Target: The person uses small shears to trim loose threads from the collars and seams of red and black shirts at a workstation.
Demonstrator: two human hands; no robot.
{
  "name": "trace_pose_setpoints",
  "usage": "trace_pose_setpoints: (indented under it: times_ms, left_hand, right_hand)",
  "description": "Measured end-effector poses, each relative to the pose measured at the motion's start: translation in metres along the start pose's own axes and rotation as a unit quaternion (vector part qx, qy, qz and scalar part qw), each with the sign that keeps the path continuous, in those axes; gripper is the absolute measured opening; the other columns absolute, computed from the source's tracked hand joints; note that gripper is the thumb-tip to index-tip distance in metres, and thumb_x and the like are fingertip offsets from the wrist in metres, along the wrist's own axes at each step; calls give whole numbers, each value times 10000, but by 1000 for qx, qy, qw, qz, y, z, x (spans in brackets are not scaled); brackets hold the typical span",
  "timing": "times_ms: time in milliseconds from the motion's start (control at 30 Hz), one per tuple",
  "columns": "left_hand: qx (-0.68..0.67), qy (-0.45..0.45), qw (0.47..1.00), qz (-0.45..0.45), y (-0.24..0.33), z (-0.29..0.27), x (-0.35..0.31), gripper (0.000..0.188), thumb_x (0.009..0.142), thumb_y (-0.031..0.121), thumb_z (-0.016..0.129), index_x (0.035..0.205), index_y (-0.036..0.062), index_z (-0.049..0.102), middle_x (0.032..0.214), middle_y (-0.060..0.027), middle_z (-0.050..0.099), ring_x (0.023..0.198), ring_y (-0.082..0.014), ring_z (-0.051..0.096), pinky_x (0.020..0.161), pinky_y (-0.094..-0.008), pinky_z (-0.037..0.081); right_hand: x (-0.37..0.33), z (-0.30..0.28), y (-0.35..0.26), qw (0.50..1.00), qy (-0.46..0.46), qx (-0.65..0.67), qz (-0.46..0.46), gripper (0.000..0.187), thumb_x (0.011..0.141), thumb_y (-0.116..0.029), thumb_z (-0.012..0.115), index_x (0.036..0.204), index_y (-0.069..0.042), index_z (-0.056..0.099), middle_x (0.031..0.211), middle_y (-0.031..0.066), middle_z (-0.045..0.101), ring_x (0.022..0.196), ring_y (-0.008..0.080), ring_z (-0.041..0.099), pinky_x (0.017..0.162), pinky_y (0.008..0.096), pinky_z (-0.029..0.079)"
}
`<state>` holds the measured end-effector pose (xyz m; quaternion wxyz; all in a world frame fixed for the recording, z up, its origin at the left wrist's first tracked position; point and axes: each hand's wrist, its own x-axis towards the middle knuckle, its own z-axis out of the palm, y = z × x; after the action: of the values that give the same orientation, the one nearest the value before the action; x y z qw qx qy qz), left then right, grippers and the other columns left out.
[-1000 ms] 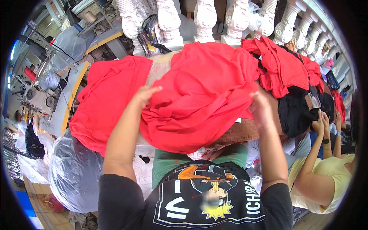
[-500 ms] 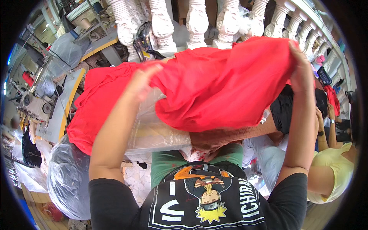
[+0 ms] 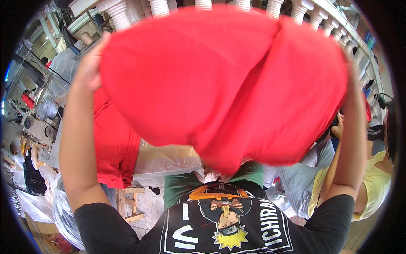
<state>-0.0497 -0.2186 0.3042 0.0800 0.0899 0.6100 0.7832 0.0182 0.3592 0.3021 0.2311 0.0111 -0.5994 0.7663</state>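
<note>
A wide red cloth (image 3: pixel 182 84) hangs spread out between my raised hands, its lower edge sagging and a long fold running down its right half. My left hand (image 3: pixel 92 65) grips its upper left edge. At the right edge, my right hand (image 3: pixel 349 63) is closed on the cloth, with its fingers partly hidden and blurred. More red fabric (image 3: pixel 114 146) lies piled to the left, draping over the side of a plastic-covered table (image 3: pixel 167 160). The raised cloth hides much of this table.
White balusters (image 3: pixel 118 15) line the far side. A sewing machine (image 3: pixel 37 126) stands at the left, above a clear plastic bag (image 3: pixel 63 211). A wooden stool (image 3: pixel 134 203) is below the table. Close on my right sits a person in a yellow top (image 3: pixel 374 186).
Both hands have risen and moved apart, the left hand now holding the cloth's edge. The bunched cloth has opened out wide and lifted toward me, covering more of the table.
</note>
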Motion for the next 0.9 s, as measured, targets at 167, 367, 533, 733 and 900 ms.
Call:
trace_pose_setpoints:
  times_ms: [167,367,533,733,900]
  left_hand:
    - [4,156,974,161,1,-5,53,435,967,373,560,1191,1,589,1193,-112,644,1077,-221,623,964,-382,492]
    - [-1,241,934,265,-14,-4,25,431,942,354,614,1164,-14,595,1135,-115,658,995,-206,652,885,-358,529]
    - [63,237,963,111,-179,-36,-51,291,937,303,635,1060,39,637,1080,-53,658,955,-132,613,841,-300,492]
    - [240,218,932,-165,-294,-65,-118,440,919,415,630,1077,6,673,955,-50,690,864,-105,612,731,-247,459]
    - [340,189,913,-120,-317,-59,-96,609,874,423,682,1217,-70,584,1129,-129,670,1053,-200,621,919,-294,465]
  right_hand:
    - [34,26,28,996,46,62,-41,253,917,-236,626,1070,-35,651,1024,48,697,917,165,660,857,321,506]
    - [5,11,39,996,-85,2,-34,226,907,-232,604,1035,-49,640,1050,61,684,941,187,649,867,330,483]
    - [-85,-39,154,976,-130,-142,97,158,879,-199,643,992,-88,643,895,-61,634,739,47,558,666,227,437]
    - [-125,-66,214,814,-254,-373,365,238,899,-256,668,770,-61,626,682,1,637,516,59,499,494,212,406]
    - [-119,-28,215,797,-238,-329,446,382,885,-417,677,769,-63,595,636,34,649,424,126,561,417,227,432]
